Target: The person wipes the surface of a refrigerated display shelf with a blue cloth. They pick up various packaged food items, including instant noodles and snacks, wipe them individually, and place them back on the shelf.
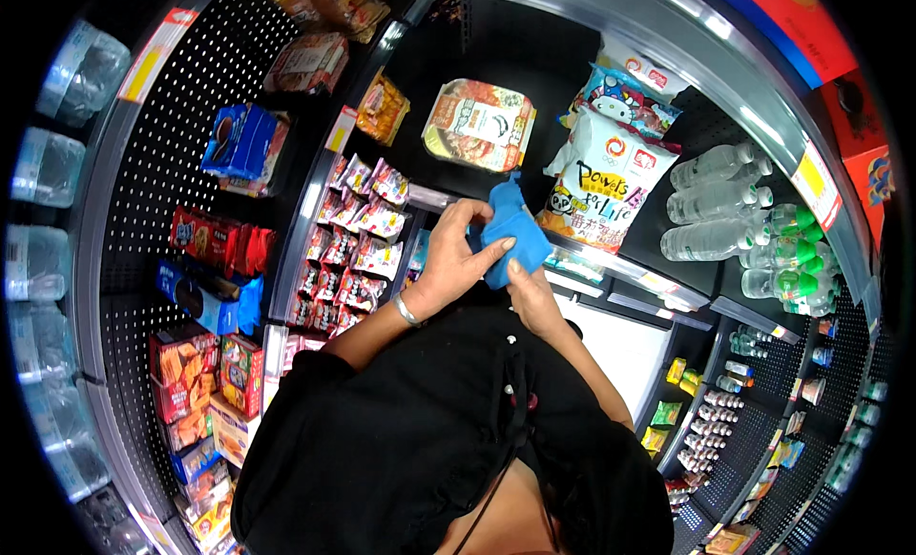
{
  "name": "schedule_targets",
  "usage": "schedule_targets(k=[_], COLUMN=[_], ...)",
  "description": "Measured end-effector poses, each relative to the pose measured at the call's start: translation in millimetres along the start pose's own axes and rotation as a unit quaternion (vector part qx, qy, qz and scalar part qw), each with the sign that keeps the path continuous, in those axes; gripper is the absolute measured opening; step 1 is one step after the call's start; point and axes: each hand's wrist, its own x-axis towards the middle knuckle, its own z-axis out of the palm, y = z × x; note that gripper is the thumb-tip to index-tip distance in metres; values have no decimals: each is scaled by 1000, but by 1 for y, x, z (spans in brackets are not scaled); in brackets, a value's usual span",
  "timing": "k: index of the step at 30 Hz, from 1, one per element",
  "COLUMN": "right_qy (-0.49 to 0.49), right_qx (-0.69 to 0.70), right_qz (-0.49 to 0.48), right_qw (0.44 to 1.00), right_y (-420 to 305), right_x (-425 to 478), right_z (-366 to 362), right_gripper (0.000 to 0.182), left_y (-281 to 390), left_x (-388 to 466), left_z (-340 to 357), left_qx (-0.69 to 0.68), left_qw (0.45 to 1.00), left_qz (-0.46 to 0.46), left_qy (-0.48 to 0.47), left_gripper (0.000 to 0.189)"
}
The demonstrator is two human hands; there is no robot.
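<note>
A blue cloth [521,243], folded and bunched, is held between both hands in front of the shelf edge. My left hand [458,251] grips its left side with thumb and fingers; a silvery bracelet circles that wrist. My right hand [531,290] pinches the lower right corner with the thumb on top. Just beyond the cloth, a sealed food tray with a printed lid [481,124] lies on the black shelf. Right of the tray stands a white printed snack bag [605,179], with a light-blue snack bag [624,100] behind it.
Clear plastic bottles [708,204] lie on the right. At left are small wrapped snacks [358,247], a blue packet [240,141], red snack boxes [184,372] and large water bottles [46,165]. A metal shelf rail [637,269] crosses close beyond the hands.
</note>
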Motion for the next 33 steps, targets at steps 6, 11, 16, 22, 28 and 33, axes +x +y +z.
schedule_targets(k=[6, 11, 16, 22, 28, 33], right_qy=[8, 5, 1, -27, -12, 26], right_qx=[6, -42, -36, -136, -170, -71], right_qz=[-23, -37, -42, -19, -70, -67], right_qw=[1000, 998, 998, 990, 983, 995], right_y=[-3, -5, -9, -13, -12, -14], right_x=[7, 12, 18, 24, 22, 16], right_z=[11, 19, 25, 25, 23, 21], right_gripper=[69, 70, 66, 72, 66, 53], left_y=[-5, 2, -6, -18, -28, -14], left_x=[12, 19, 27, 32, 27, 22], left_z=[-4, -10, -17, -16, -12, -13], left_qx=[-118, -130, -94, -117, -194, -302], left_qw=[993, 989, 992, 988, 973, 947], left_qz=[-21, -30, 17, 3, -65, -78], left_qy=[-14, -62, -81, -105, -108, -82], left_gripper=[28, 27, 27, 24, 15, 13])
